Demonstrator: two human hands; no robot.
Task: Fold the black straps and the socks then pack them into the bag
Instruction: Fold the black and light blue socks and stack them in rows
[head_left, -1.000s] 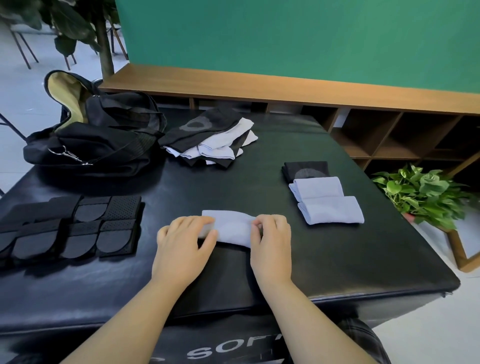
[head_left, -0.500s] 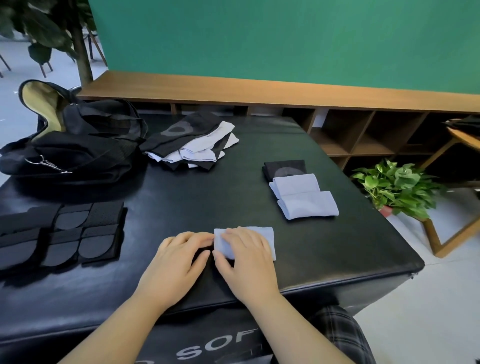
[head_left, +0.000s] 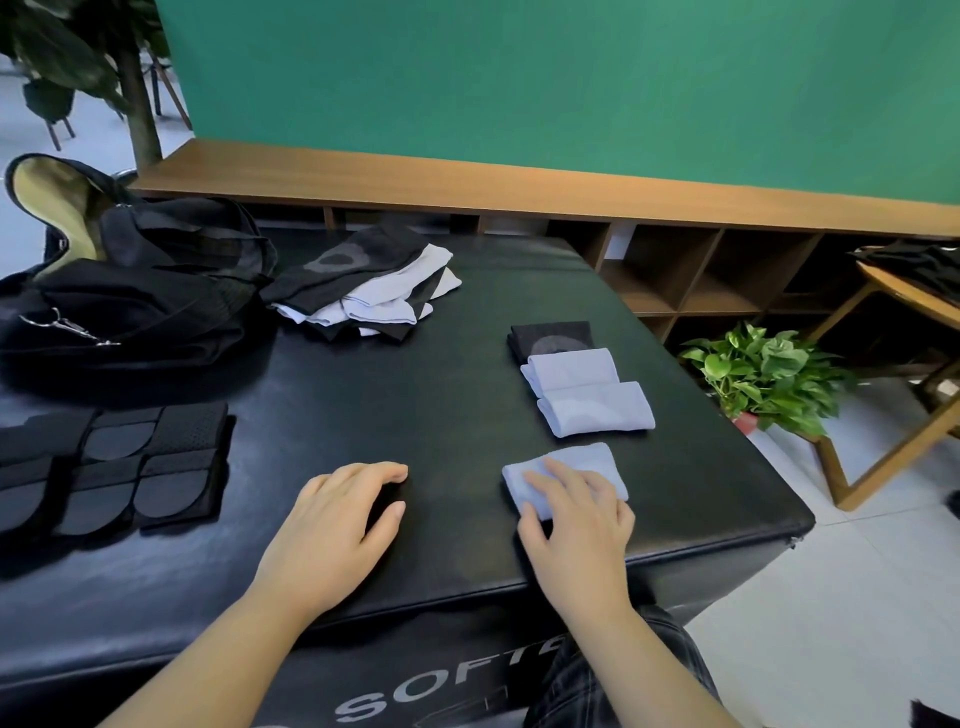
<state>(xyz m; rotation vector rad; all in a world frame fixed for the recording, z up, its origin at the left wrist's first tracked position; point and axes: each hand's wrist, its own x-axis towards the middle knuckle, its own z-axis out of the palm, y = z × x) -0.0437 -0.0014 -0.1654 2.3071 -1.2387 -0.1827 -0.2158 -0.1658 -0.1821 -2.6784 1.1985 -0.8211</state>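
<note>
Your right hand (head_left: 576, 512) had slid the folded sock (head_left: 566, 475) rightward from in front of you, fingers flat on it, just short of the folded row (head_left: 582, 382). Your left hand (head_left: 337, 519) let go and rested relaxed on the desk (head_left: 415, 405). That made four folded. The desk's right edge lay close; open room stayed centre. Straps (head_left: 114, 467) sat left, the unfolded pile (head_left: 369, 283) and bag (head_left: 135, 296) farther back.

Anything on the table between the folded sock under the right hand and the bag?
Not directly. The sock under the right hand has bare tabletop toward the bag. The unfolded sock pile sits right of the bag, the black straps left of that path.
</note>
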